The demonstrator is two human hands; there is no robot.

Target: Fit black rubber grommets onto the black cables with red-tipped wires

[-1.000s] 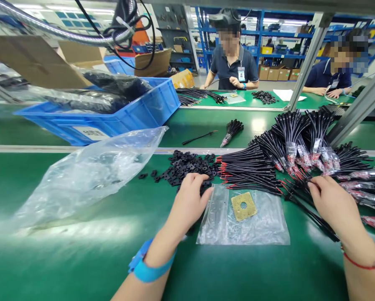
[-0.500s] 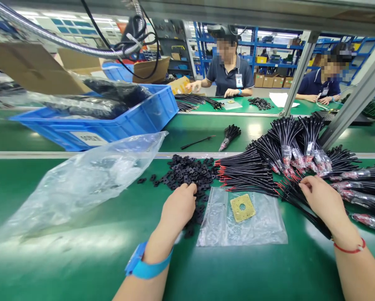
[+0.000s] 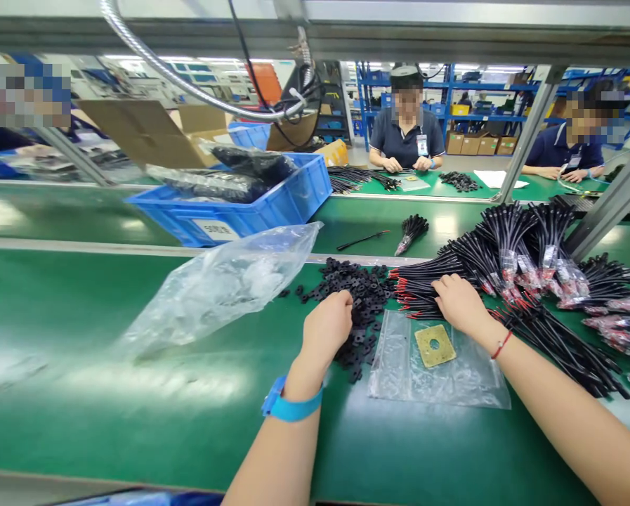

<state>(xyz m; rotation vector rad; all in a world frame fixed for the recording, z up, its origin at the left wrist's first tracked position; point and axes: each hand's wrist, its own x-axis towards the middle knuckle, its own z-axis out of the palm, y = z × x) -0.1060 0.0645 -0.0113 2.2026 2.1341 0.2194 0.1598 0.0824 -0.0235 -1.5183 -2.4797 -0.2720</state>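
My left hand (image 3: 328, 322) has its fingers curled into a pinch at the near edge of a pile of small black plastic pieces (image 3: 364, 284). Whatever lies between those fingertips is hidden. My right hand (image 3: 459, 302) reaches onto a stack of black cables with red wire ends (image 3: 417, 284), its fingers closed at the cables. Between and below my hands lies a clear plastic bag (image 3: 399, 379), with a yellow square plate with a round hole (image 3: 426, 355) on top. Right of my right wrist is another group of loose black cables (image 3: 567, 344).
Taped cable bundles (image 3: 509, 246) are heaped at the right. A crumpled clear bag (image 3: 225, 281) lies left of the black pieces, near a blue bin (image 3: 272, 207). A metal post (image 3: 528, 133) stands beyond. Co-workers (image 3: 407, 137) sit across the bench.
My right hand has moved left from the loose cables at the right onto the cable stack. My left hand stays at the black pieces. The camera view has shifted left.
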